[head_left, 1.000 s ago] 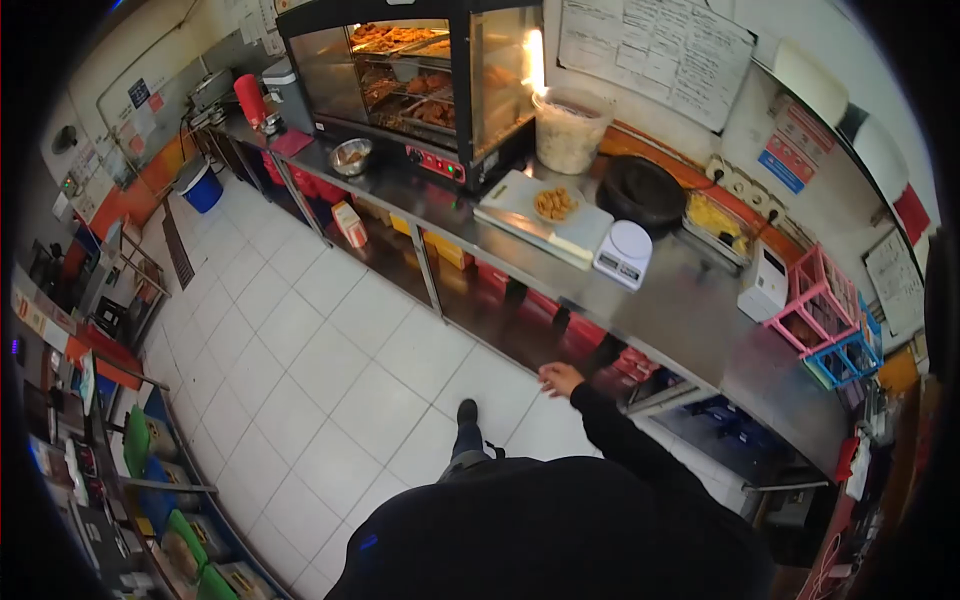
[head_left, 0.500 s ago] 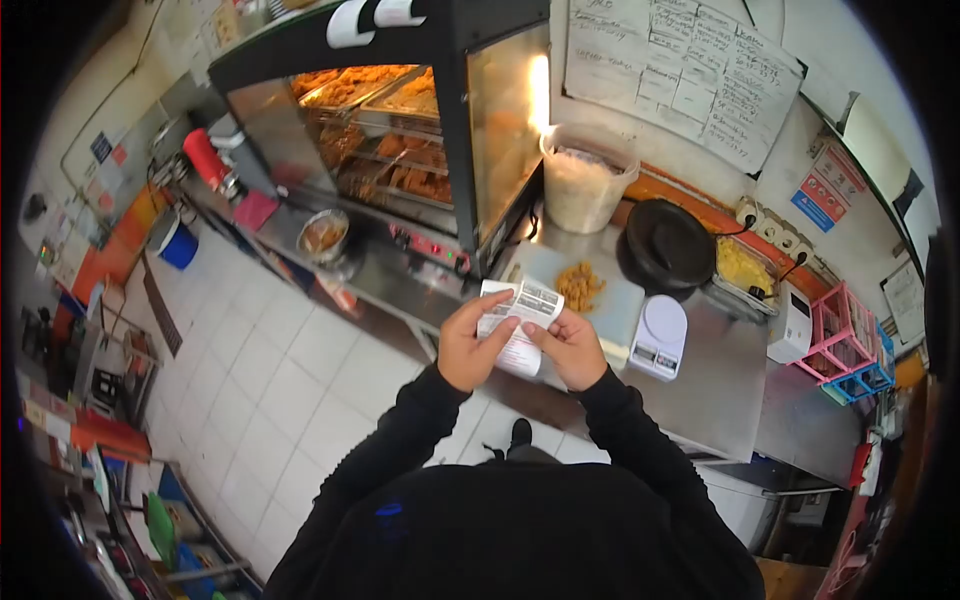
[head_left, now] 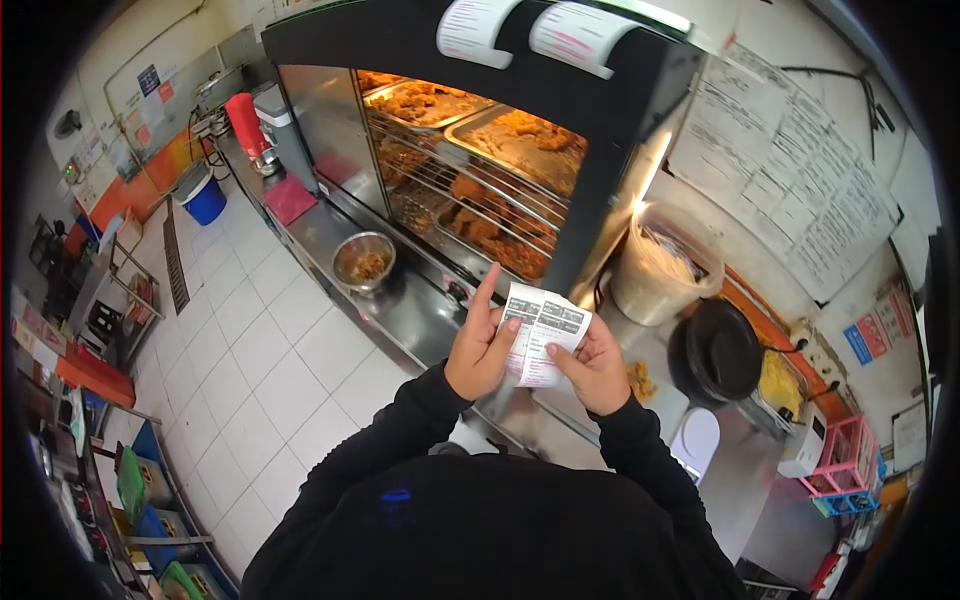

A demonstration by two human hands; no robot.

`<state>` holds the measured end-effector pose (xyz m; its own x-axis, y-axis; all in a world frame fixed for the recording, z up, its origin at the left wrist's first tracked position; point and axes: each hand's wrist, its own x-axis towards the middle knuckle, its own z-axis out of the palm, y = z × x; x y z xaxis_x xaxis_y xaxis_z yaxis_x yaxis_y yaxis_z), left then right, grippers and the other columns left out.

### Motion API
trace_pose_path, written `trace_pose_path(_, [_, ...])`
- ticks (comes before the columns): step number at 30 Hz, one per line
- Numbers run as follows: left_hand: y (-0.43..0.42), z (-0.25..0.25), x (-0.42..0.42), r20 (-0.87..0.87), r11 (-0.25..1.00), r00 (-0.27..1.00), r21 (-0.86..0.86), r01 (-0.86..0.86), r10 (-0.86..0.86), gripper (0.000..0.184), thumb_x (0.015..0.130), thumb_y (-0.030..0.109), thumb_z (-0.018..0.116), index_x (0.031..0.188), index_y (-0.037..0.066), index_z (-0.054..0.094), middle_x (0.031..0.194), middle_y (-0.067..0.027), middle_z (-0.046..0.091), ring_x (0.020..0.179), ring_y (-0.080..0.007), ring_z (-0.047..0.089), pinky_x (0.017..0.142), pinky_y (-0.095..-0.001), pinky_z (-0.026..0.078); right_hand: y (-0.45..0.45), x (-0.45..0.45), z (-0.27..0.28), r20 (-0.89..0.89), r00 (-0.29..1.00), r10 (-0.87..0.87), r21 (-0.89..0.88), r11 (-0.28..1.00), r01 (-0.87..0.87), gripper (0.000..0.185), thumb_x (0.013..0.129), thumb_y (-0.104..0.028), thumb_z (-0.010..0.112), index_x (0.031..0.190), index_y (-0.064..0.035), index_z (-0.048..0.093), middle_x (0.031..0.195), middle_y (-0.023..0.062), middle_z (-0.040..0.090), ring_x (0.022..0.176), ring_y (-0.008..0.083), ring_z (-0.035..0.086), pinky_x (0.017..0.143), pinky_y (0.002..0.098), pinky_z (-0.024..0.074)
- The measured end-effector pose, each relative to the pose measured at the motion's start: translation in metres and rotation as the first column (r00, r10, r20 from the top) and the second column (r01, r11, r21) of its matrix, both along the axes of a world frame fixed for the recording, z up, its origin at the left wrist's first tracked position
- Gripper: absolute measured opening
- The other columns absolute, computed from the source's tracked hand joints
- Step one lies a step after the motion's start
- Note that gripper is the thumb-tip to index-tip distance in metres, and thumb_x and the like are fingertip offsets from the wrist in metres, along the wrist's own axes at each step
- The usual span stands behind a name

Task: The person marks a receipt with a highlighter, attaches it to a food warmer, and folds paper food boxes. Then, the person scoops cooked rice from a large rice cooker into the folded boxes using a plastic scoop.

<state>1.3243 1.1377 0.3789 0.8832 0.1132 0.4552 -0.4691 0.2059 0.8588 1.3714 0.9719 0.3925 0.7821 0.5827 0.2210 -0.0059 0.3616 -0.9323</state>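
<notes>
Two printed paper receipts [head_left: 541, 325], lying side by side, are held up in front of my chest. My left hand [head_left: 482, 350] pinches their left edge with the thumb on top, its index finger pointing up and away from the paper. On the right side, my right hand [head_left: 594, 368] grips the paper between thumb and curled fingers. Just beyond the hands stands a heated display cabinet [head_left: 610, 150] with trays of fried food [head_left: 510, 140] on its racks. Two more receipts [head_left: 580, 36] hang from the cabinet's top edge.
A metal bowl [head_left: 364, 262] of food bits sits on the steel counter at the left. To the right are a plastic bucket [head_left: 650, 290], a black pan [head_left: 722, 350], a white scale [head_left: 697, 440] and a pink basket [head_left: 842, 455]. White floor tiles [head_left: 250, 380] lie at the left.
My view has swung, so the cabinet appears larger and further right. The receipts have been spread side by side, and my left index finger has lifted away from them.
</notes>
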Motion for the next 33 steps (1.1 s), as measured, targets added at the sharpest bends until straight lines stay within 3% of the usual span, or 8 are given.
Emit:
trace_pose_path(2, [0.039, 0.000, 0.014, 0.031, 0.998, 0.998, 0.018, 0.057, -0.058, 0.066, 0.095, 0.002, 0.037, 0.146, 0.008, -0.005, 0.114, -0.0132, 0.058, 0.101, -0.0134, 0.055, 0.090, -0.0263, 0.040, 0.036, 0.010, 0.001, 0.017, 0.999, -0.035, 0.054, 0.998, 0.034, 0.037, 0.085, 0.008, 0.055, 0.118, 0.0001, 0.041, 0.110, 0.0112, 0.059, 0.101, 0.0139, 0.059, 0.087, 0.0281, 0.0485])
trace_pose_path(10, [0.195, 0.020, 0.060, 0.027, 0.980, 0.986, 0.118, 0.160, -0.165, 0.065, 0.097, 0.006, 0.036, 0.145, 0.007, -0.007, 0.104, -0.0112, 0.061, 0.090, -0.0095, 0.055, 0.084, -0.0222, 0.040, 0.192, 0.024, 0.003, 0.022, 0.970, -0.241, 0.140, 0.962, 0.236, 0.034, 0.083, 0.010, 0.056, 0.112, -0.0012, 0.041, 0.109, 0.0112, 0.057, 0.102, 0.0154, 0.057, 0.088, 0.0297, 0.0479])
trace_pose_path(19, [0.281, 0.034, 0.070, 0.080, 0.944, 0.948, 0.143, 0.296, -0.309, 0.043, 0.097, 0.012, 0.038, 0.137, -0.002, 0.029, 0.124, -0.0130, 0.047, 0.114, -0.0160, 0.045, 0.098, -0.0286, 0.033, 0.288, 0.016, 0.034, 0.084, 0.914, -0.397, 0.187, 0.907, 0.376, 0.061, 0.081, 0.010, 0.059, 0.131, -0.0060, 0.027, 0.099, 0.0103, 0.059, 0.091, 0.0119, 0.058, 0.079, 0.0258, 0.0477])
trace_pose_path(22, [0.287, 0.041, 0.068, 0.203, 0.913, 0.890, 0.100, 0.396, -0.408, 0.046, 0.096, 0.012, 0.040, 0.138, -0.002, 0.026, 0.122, -0.0131, 0.048, 0.115, -0.0177, 0.045, 0.099, -0.0296, 0.032, 0.300, 0.004, 0.066, 0.048, 0.895, -0.444, 0.141, 0.890, 0.434, 0.066, 0.080, 0.009, 0.062, 0.133, -0.0063, 0.026, 0.091, 0.0079, 0.060, 0.083, 0.0109, 0.059, 0.074, 0.0247, 0.0480])
trace_pose_path(26, [0.293, 0.075, 0.074, 0.183, 0.913, 0.895, 0.045, 0.406, -0.407, 0.056, 0.091, 0.005, 0.053, 0.138, 0.002, 0.023, 0.122, -0.0150, 0.051, 0.110, -0.0172, 0.051, 0.093, -0.0301, 0.041, 0.297, 0.018, 0.074, 0.388, 0.778, -0.494, -0.041, 0.834, 0.551, 0.073, 0.073, 0.009, 0.070, 0.131, -0.0038, 0.027, 0.100, 0.0151, 0.062, 0.092, 0.0167, 0.062, 0.080, 0.0282, 0.0498])
trace_pose_path(28, [0.306, 0.108, 0.082, 0.105, 0.902, 0.896, 0.027, 0.432, -0.432, 0.059, 0.088, 0.001, 0.056, 0.137, 0.003, 0.024, 0.109, -0.0146, 0.061, 0.099, -0.0170, 0.059, 0.086, -0.0304, 0.046, 0.306, 0.017, 0.107, 0.358, 0.767, -0.532, 0.113, 0.840, 0.530, 0.075, 0.068, 0.008, 0.074, 0.128, -0.0040, 0.032, 0.095, 0.0131, 0.062, 0.084, 0.0154, 0.063, 0.075, 0.0284, 0.0515])
trace_pose_path(32, [0.322, 0.190, 0.110, 0.365, 0.984, 0.914, 0.105, 0.146, -0.175, 0.061, 0.088, 0.003, 0.058, 0.138, 0.004, 0.023, 0.104, -0.0182, 0.063, 0.096, -0.0188, 0.062, 0.083, -0.0310, 0.049, 0.313, 0.023, 0.179, 0.556, 0.553, -0.620, 0.266, 0.763, 0.589, 0.064, 0.073, 0.007, 0.069, 0.127, -0.0011, 0.034, 0.085, 0.0097, 0.060, 0.067, 0.0099, 0.058, 0.062, 0.0226, 0.0490])
trace_pose_path(33, [0.327, 0.208, 0.120, 0.391, 0.975, 0.895, 0.040, 0.219, -0.217, 0.061, 0.088, 0.003, 0.057, 0.138, 0.004, 0.023, 0.103, -0.0190, 0.063, 0.095, -0.0192, 0.062, 0.082, -0.0312, 0.050, 0.316, 0.031, 0.196, 0.603, 0.482, -0.636, 0.320, 0.746, 0.584, 0.063, 0.075, 0.007, 0.068, 0.127, -0.0009, 0.034, 0.088, 0.0106, 0.060, 0.068, 0.0098, 0.058, 0.061, 0.0219, 0.0486])
